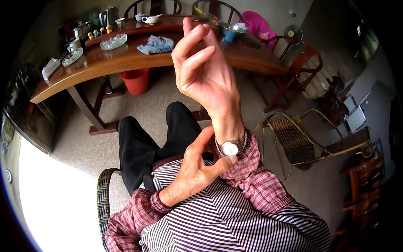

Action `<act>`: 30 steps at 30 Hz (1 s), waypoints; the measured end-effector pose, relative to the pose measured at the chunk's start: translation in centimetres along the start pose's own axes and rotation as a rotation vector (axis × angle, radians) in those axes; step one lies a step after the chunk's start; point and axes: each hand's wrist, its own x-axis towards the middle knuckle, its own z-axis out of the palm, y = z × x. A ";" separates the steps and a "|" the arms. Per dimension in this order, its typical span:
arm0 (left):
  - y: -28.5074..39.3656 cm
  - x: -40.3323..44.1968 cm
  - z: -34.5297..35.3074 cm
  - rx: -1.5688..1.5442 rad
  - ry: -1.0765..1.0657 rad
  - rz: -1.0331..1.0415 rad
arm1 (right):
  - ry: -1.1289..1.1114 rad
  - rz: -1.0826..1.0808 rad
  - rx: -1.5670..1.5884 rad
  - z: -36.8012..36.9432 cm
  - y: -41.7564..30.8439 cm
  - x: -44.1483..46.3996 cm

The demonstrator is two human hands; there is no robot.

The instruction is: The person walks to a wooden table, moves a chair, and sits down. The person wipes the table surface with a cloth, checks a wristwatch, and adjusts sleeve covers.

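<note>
My right hand (210, 80) is raised in front of the table, palm toward me, with its fingers loosely bent and apart and nothing in them. A wristwatch (230, 148) with a round white face sits on that wrist, at the edge of a pink checked sleeve (249, 164). From the lower left, my left hand (194, 168) reaches across and closes around the watch. Its thumb presses the lower edge of the watch, while its fingers curl behind the wrist and are partly hidden.
A curved wooden table (109, 59) stands ahead, bearing a blue cloth (156, 45), glass dishes (113, 41) and tea ware. Under it is a red bucket (135, 82). A woven chair (291, 138) stands on the right, with a wooden armchair (300, 69) beyond.
</note>
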 end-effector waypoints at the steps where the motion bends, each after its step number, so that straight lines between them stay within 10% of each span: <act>1: 0.0 0.0 0.0 -0.008 -0.008 -0.013 | -0.001 0.027 0.024 0.0 0.1 0.0; 30: -0.1 -0.2 0.1 0.000 0.012 0.025 | -0.012 -0.019 -0.031 -0.1 0.5 0.0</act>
